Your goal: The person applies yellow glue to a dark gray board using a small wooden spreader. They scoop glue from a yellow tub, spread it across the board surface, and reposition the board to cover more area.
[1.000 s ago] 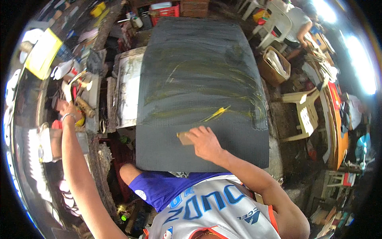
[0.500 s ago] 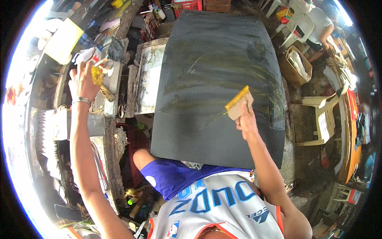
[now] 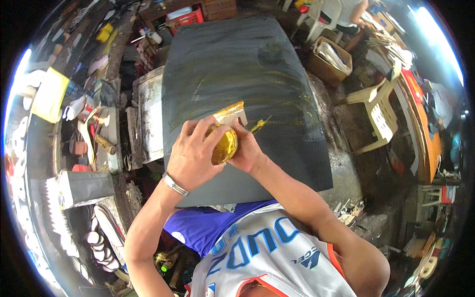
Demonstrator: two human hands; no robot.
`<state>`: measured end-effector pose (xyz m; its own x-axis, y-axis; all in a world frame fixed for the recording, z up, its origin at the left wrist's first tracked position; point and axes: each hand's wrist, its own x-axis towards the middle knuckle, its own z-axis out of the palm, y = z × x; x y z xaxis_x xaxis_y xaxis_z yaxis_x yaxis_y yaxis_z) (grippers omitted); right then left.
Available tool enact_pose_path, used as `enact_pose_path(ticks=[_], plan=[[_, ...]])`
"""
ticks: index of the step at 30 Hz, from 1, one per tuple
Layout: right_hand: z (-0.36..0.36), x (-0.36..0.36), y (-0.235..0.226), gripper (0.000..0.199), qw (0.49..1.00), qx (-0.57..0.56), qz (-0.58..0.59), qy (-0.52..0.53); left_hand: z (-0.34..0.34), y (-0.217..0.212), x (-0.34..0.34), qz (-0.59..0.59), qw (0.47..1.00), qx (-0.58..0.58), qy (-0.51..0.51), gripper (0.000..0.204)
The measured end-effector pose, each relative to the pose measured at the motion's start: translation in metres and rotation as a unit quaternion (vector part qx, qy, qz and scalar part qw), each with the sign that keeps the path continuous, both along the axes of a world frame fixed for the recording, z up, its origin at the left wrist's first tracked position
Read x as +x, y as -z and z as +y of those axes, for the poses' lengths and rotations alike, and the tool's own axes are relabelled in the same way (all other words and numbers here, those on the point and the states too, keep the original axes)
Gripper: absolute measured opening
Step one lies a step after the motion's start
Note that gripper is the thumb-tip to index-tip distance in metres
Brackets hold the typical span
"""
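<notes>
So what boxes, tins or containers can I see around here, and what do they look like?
Round can: between both hands, smeared yellow.
Cardboard box: upper right of the dark panel, brown, open, papers inside.
Red crate: beyond the panel's far edge, slatted plastic.
Yellow container: far left, flat, rectangular.

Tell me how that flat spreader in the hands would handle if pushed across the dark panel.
The spreader looks thin and flat, so probably light and slightly bendy. Yellow paste coats it, so it may feel slippery. Pushed across the dark panel, it likely smears streaks like those already showing.
</notes>
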<state>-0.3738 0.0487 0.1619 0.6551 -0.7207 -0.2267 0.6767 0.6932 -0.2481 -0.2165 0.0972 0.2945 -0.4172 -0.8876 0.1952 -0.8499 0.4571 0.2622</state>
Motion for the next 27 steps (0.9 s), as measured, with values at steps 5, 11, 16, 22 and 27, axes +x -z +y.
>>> enact_pose_path(ticks=[5,11,16,22,27], plan=[[-0.015,-0.024,0.0,0.055,0.99,-0.051,0.122,0.039,-0.02,0.012,-0.005,0.059,0.998,0.011,0.021,0.08],[-0.042,-0.05,-0.019,0.044,0.962,-0.121,0.231,0.077,-0.042,0.017,0.0,0.153,0.987,0.035,0.044,0.085],[-0.063,-0.069,-0.047,0.041,0.951,-0.189,0.236,0.07,-0.054,0.004,0.007,0.27,0.954,0.103,0.074,0.086],[-0.096,-0.092,-0.077,0.046,0.878,-0.319,0.348,0.082,-0.065,-0.009,0.021,0.296,0.926,0.222,0.078,0.092],[-0.104,-0.097,-0.1,0.051,0.813,-0.415,0.395,0.1,-0.059,-0.01,0.013,0.271,0.956,0.085,0.073,0.095]])
